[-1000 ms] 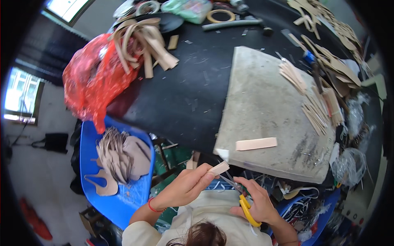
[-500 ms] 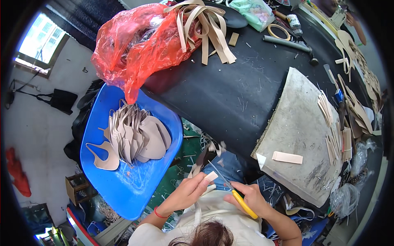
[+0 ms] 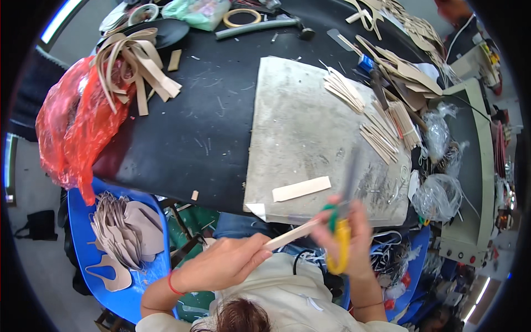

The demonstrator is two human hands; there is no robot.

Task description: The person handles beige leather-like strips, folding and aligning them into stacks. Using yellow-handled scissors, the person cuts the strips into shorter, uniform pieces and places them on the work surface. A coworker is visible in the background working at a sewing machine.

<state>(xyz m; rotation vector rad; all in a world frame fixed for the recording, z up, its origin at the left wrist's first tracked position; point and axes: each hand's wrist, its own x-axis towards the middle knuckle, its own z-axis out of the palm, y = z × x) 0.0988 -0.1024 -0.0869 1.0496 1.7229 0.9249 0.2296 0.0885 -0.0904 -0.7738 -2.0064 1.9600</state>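
Fingers closed, L & R, by edge of blk table (image 3: 193, 127) w/ grey board (image 3: 298, 122) on top: R hand (image 3: 360, 238) (blurred) grips yellow-handled scissors (image 3: 344, 238), blades up; L hand (image 3: 232, 259) pinches sm. beige strip (image 3: 290, 237), other end at R hand.

Even, fairly bright daylight fills the middle, with overexposed window strips at ten o'clock (image 3: 56, 21) and nine o'clock. A thin white light (image 3: 480, 299) glows at four o'clock, where the background looks soft. Pale glare catches the red plastic bag (image 3: 66, 135) toward ten o'clock and the clear plastic (image 3: 438, 197) toward three. The black surface (image 3: 188, 130) carries a dull red reflection near the bag. Motion smears the scissors (image 3: 344, 243) and right fingers (image 3: 359, 226) between four and five o'clock; the left fingers (image 3: 251, 252), toward six, look sharper. Fisheye distortion bows edges outward, and the corners fall to black.
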